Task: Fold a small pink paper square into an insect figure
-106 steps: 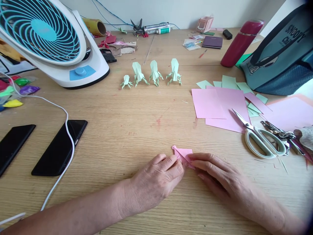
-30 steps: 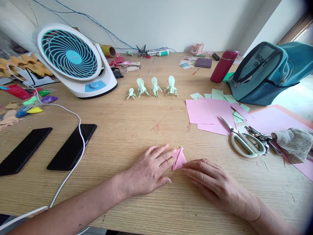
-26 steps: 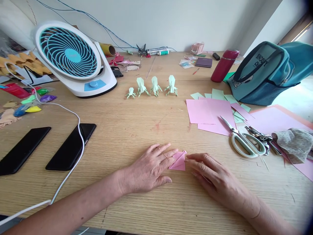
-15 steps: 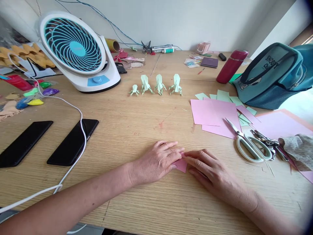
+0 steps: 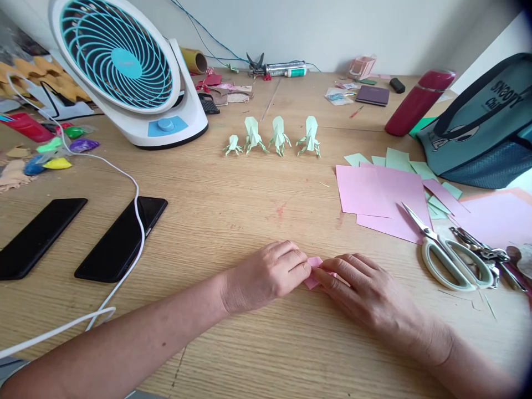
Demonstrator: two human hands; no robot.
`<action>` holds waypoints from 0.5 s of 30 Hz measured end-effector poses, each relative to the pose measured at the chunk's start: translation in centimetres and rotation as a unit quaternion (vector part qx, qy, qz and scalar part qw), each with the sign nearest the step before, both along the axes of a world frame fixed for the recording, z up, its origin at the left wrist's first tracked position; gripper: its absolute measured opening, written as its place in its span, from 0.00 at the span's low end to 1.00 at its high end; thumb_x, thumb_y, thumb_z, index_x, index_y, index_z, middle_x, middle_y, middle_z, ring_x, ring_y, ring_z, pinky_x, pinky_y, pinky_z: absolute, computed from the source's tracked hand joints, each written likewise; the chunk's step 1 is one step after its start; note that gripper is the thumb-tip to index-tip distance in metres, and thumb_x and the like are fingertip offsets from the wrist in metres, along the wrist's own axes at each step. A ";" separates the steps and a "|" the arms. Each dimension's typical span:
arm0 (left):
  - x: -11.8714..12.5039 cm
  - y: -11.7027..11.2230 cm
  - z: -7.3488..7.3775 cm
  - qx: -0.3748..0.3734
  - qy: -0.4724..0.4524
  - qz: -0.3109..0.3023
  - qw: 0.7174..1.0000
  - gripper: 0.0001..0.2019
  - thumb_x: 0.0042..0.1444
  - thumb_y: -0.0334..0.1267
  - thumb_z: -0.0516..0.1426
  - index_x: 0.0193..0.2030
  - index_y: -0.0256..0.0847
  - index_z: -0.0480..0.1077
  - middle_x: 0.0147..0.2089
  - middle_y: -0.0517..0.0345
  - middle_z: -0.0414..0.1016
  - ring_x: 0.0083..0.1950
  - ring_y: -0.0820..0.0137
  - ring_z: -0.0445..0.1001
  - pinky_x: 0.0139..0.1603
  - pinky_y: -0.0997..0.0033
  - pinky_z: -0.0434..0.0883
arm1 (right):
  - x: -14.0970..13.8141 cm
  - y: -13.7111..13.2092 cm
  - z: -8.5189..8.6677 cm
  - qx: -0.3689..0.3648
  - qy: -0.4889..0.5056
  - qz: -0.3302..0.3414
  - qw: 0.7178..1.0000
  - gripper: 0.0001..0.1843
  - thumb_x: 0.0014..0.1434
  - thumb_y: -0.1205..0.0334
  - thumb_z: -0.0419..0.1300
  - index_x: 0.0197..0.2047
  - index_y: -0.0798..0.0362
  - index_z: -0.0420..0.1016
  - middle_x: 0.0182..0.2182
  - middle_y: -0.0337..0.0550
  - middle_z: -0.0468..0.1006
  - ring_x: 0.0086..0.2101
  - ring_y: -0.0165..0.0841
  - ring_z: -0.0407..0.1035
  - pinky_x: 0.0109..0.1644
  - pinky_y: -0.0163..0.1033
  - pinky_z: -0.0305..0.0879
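Note:
A small folded pink paper (image 5: 312, 265) lies on the wooden table (image 5: 233, 210) near the front edge, mostly covered by my fingers. My left hand (image 5: 266, 274) has its fingers curled and pressed onto the paper's left side. My right hand (image 5: 361, 291) lies flat over its right side, fingertips pressing down on it. Both hands meet over the paper.
Several green origami figures (image 5: 276, 136) stand in a row mid-table. Pink sheets (image 5: 380, 194) and scissors (image 5: 451, 257) lie to the right, with a red bottle (image 5: 418, 102) and teal bag (image 5: 486, 127) behind. A fan (image 5: 124, 66) stands back left; two phones (image 5: 120, 238) and a white cable (image 5: 124, 210) lie left.
The pink paper was folded smaller and flattened; both hands closed in over it, now hiding most of it. The camera view dipped and shifted slightly.

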State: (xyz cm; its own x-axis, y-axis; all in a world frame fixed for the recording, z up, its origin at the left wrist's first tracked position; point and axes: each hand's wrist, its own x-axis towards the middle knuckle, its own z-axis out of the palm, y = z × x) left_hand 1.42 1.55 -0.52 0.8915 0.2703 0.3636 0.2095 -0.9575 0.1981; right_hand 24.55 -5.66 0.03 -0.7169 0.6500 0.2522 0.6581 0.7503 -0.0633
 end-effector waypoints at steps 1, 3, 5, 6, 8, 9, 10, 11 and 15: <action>0.0 0.1 0.0 -0.001 -0.005 0.002 1.000 0.14 0.69 0.30 0.52 0.59 0.32 0.69 0.44 0.49 0.79 0.45 0.68 0.75 0.48 0.66 0.76 | -0.1 0.0 0.0 -0.003 0.003 -0.006 1.000 0.14 0.68 0.71 0.53 0.55 0.60 0.73 0.38 0.51 0.77 0.36 0.39 0.70 0.39 0.47 0.68; 0.0 0.3 -0.1 -0.012 -0.021 0.011 1.000 0.13 0.69 0.30 0.53 0.58 0.33 0.69 0.43 0.51 0.79 0.44 0.69 0.75 0.47 0.68 0.75 | -0.4 0.0 -0.1 0.000 0.013 -0.021 1.000 0.13 0.68 0.70 0.54 0.54 0.59 0.74 0.37 0.50 0.77 0.36 0.39 0.70 0.39 0.46 0.67; 0.0 0.5 -0.1 -0.024 -0.033 0.019 0.999 0.12 0.68 0.29 0.53 0.55 0.35 0.71 0.43 0.53 0.79 0.43 0.69 0.75 0.47 0.69 0.74 | -0.6 -0.1 -0.2 0.010 0.023 -0.038 0.999 0.12 0.68 0.70 0.54 0.52 0.58 0.74 0.36 0.49 0.77 0.34 0.38 0.69 0.37 0.46 0.66; 0.0 0.5 -0.1 -0.030 -0.036 0.023 0.999 0.11 0.68 0.28 0.52 0.54 0.36 0.71 0.42 0.54 0.79 0.42 0.69 0.74 0.46 0.69 0.74 | -0.7 -0.2 -0.3 0.017 0.031 -0.046 0.998 0.11 0.69 0.70 0.54 0.51 0.57 0.75 0.35 0.48 0.76 0.33 0.37 0.68 0.36 0.45 0.65; -0.1 0.6 0.0 -0.047 -0.036 0.019 0.998 0.10 0.68 0.27 0.52 0.51 0.37 0.72 0.41 0.54 0.78 0.42 0.69 0.74 0.46 0.69 0.74 | -0.9 -0.3 -0.6 0.021 0.051 -0.057 0.997 0.10 0.69 0.70 0.53 0.46 0.57 0.76 0.33 0.48 0.75 0.31 0.36 0.66 0.34 0.43 0.63; -0.2 0.5 0.1 -0.057 -0.035 0.014 0.998 0.11 0.68 0.27 0.52 0.51 0.37 0.72 0.41 0.55 0.78 0.43 0.69 0.74 0.46 0.69 0.73 | -1.0 -0.4 -0.8 0.015 0.063 -0.062 0.996 0.10 0.69 0.71 0.53 0.44 0.57 0.76 0.33 0.48 0.75 0.31 0.36 0.65 0.33 0.43 0.63; -0.2 0.5 0.2 -0.068 -0.033 0.006 0.997 0.11 0.67 0.26 0.52 0.50 0.37 0.73 0.43 0.54 0.78 0.44 0.68 0.74 0.47 0.68 0.73 | -1.1 -0.6 -0.9 0.004 0.078 -0.067 0.995 0.10 0.69 0.72 0.52 0.42 0.57 0.75 0.33 0.48 0.74 0.31 0.35 0.65 0.33 0.42 0.64; -0.3 0.4 0.2 -0.075 -0.031 -0.001 0.997 0.11 0.66 0.25 0.52 0.50 0.38 0.73 0.45 0.54 0.78 0.45 0.68 0.74 0.49 0.68 0.73 | -1.1 -0.7 -1.0 -0.011 0.091 -0.074 0.993 0.10 0.69 0.73 0.52 0.40 0.56 0.75 0.34 0.49 0.74 0.31 0.35 0.66 0.34 0.41 0.64; -0.3 -0.1 0.2 -0.065 -0.021 -0.008 0.998 0.08 0.66 0.30 0.55 0.49 0.37 0.73 0.50 0.52 0.78 0.48 0.66 0.74 0.51 0.65 0.72 | -1.3 -1.2 -1.0 -0.043 0.124 -0.089 0.987 0.13 0.69 0.74 0.51 0.36 0.56 0.73 0.36 0.49 0.74 0.34 0.35 0.68 0.35 0.39 0.67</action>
State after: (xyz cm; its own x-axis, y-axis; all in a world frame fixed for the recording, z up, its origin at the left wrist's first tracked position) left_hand 1.16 1.48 -0.28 0.8808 0.3039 0.3630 0.1841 -0.9263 0.3288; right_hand 23.25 -6.84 -0.95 -0.5120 0.7872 0.3438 0.7360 0.6084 -0.2968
